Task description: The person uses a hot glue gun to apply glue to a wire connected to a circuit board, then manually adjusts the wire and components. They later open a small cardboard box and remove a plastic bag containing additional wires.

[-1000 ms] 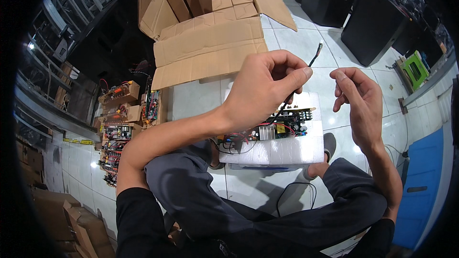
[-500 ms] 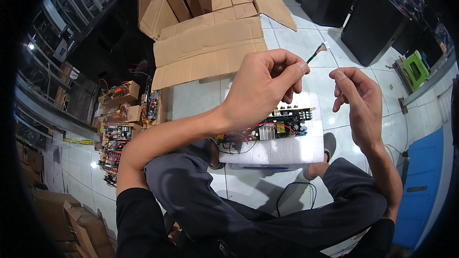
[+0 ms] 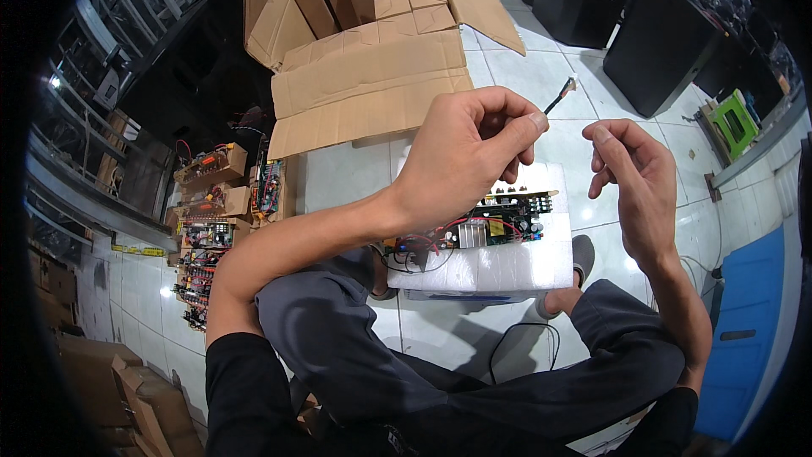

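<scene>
My left hand (image 3: 474, 148) is closed in a pinch around a thin dark cable (image 3: 555, 104). A small light-coloured connector (image 3: 570, 85) sits at the cable's free tip, pointing up and to the right. My right hand (image 3: 634, 178) is held apart from the cable, to its right. Its thumb and forefinger are pressed together and the other fingers curl in; anything between them is too small to make out. Below my left hand lies a circuit board (image 3: 499, 224) with red and black wires and a metal heat sink, partly hidden by that hand, on a white foam block (image 3: 516, 269).
An open cardboard carton (image 3: 372, 76) packed with small brown boxes stands ahead. Several more circuit boards (image 3: 205, 237) are lined up on the left. Black cabinets (image 3: 664, 42) stand at the far right, near a green stool (image 3: 734, 123). A blue panel (image 3: 753, 330) is at right.
The cable's connector end has tilted slightly and dipped a little to the left. Both hands are nearly unmoved.
</scene>
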Action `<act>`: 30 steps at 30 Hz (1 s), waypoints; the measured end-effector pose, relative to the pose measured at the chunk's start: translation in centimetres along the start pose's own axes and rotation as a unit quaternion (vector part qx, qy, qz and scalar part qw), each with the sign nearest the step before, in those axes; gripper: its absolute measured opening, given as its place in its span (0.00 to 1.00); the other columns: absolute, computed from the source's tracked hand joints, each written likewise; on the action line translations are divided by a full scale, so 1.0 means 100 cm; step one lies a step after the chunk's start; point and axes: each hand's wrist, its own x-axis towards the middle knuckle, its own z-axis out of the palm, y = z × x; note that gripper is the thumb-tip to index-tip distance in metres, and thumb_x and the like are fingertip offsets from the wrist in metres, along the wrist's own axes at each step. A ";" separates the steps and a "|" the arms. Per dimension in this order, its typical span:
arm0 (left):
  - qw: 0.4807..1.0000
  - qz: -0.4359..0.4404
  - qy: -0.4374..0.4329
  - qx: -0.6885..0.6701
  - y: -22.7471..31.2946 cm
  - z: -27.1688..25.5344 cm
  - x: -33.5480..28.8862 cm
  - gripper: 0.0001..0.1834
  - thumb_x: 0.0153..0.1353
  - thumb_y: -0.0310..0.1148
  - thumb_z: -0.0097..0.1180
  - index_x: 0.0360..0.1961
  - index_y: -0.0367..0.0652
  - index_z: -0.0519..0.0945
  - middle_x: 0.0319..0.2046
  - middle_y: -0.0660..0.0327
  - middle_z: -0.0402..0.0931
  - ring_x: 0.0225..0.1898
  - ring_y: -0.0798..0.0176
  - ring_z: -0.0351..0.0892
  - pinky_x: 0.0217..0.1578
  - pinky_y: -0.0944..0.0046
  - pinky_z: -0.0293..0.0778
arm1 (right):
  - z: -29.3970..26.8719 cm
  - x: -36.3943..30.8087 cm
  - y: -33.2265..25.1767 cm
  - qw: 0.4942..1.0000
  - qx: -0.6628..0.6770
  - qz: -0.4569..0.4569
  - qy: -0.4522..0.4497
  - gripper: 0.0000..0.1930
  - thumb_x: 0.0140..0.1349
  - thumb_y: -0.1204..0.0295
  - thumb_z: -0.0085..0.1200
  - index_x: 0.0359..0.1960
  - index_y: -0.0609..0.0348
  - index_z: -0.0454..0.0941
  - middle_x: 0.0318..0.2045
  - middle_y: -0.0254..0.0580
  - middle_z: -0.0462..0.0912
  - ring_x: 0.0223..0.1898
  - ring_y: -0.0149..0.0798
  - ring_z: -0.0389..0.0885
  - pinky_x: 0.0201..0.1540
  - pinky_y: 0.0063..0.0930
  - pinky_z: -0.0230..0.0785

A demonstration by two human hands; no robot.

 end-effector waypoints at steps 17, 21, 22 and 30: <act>1.000 -0.002 0.006 -0.007 0.000 0.000 -0.001 0.11 0.66 0.31 0.56 0.39 0.31 0.80 0.25 0.62 0.77 0.24 0.73 0.75 0.27 0.72 0.73 | 0.001 -0.001 -0.001 1.000 -0.002 0.009 -0.003 0.16 0.66 0.66 0.53 0.40 0.71 0.79 0.26 0.34 0.74 0.27 0.23 0.70 0.25 0.17 0.67; 1.000 -0.002 0.005 0.001 0.001 0.001 0.000 0.11 0.66 0.31 0.56 0.39 0.31 0.80 0.24 0.62 0.77 0.24 0.73 0.75 0.27 0.72 0.73 | 0.001 0.000 0.001 1.000 -0.013 0.006 -0.007 0.16 0.66 0.66 0.53 0.40 0.71 0.79 0.26 0.35 0.74 0.27 0.23 0.70 0.25 0.17 0.67; 1.000 -0.002 0.005 0.003 0.001 0.001 0.000 0.11 0.66 0.31 0.56 0.39 0.31 0.80 0.24 0.62 0.77 0.24 0.73 0.75 0.27 0.72 0.73 | 0.001 0.000 0.001 1.000 -0.014 0.008 -0.007 0.16 0.66 0.66 0.53 0.40 0.71 0.79 0.26 0.35 0.74 0.26 0.23 0.70 0.25 0.17 0.67; 1.000 -0.005 0.008 0.000 0.000 0.001 0.000 0.12 0.66 0.32 0.57 0.39 0.31 0.80 0.24 0.62 0.77 0.24 0.73 0.75 0.27 0.71 0.73 | 0.001 0.000 -0.001 1.000 -0.014 0.005 -0.003 0.16 0.66 0.66 0.53 0.40 0.71 0.79 0.26 0.36 0.75 0.26 0.24 0.71 0.25 0.17 0.67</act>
